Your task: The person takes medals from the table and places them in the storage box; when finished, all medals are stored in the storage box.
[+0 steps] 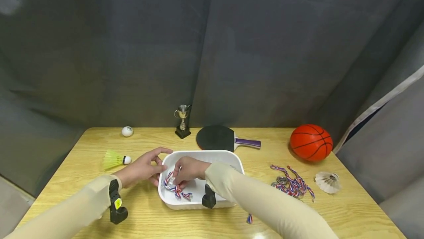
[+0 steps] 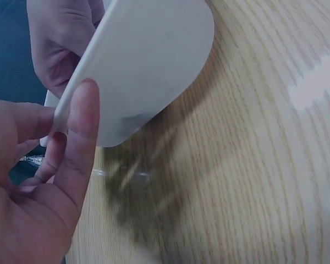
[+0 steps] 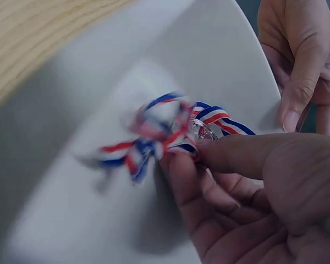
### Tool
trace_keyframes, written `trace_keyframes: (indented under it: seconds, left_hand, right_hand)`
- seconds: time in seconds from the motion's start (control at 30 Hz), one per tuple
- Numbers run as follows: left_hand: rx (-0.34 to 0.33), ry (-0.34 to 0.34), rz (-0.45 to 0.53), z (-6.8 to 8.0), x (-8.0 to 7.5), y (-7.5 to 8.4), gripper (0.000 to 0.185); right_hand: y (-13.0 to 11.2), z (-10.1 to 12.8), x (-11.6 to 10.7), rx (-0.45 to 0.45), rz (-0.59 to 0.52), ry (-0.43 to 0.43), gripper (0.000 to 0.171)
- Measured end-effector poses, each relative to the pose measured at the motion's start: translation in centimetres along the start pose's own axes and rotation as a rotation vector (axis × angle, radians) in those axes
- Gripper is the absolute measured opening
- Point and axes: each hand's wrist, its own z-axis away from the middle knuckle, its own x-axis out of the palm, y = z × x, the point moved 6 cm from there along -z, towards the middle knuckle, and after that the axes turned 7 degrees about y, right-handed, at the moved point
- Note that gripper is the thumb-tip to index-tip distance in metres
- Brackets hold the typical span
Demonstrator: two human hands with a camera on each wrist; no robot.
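Observation:
A white plastic tub (image 1: 202, 205) stands near the middle of the wooden table. My left hand (image 1: 144, 167) pinches its left rim between thumb and fingers; the left wrist view shows the thumb and a fingertip on either side of the tub wall (image 2: 148, 60). Inside the tub, at its left end, my right hand (image 1: 189, 171) pinches a silver medal (image 1: 170, 184) with a red, white and blue ribbon (image 1: 179, 193). In the right wrist view the ribbon (image 3: 214, 115) is partly blurred, and the thumb and fingers cover part of the medal (image 3: 201, 130).
Several medals with striped ribbons (image 1: 293, 184) lie in a heap on the right, near a white shuttlecock (image 1: 327, 182) and an orange basketball (image 1: 311, 142). Behind the tub are a table tennis bat (image 1: 216, 138) and a trophy (image 1: 183, 121). A yellow shuttlecock (image 1: 113, 159) and white ball (image 1: 127, 131) lie left.

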Motion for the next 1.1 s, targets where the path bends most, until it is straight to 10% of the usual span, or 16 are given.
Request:
trace_keyframes:
  seconds: [0.33, 1.1]
  left_hand:
    - [0.009, 0.001, 0.025, 0.02, -0.17, 0.08, 0.056]
    - [0.031, -0.015, 0.003, 0.06, 0.04, 0.05, 0.056]
  right_hand:
    - [-0.91, 0.02, -0.2, -0.028, 0.254, 0.033, 0.02]
    - [-0.98, 0.76, 0.15, -0.007, 0.264, 0.035, 0.023]
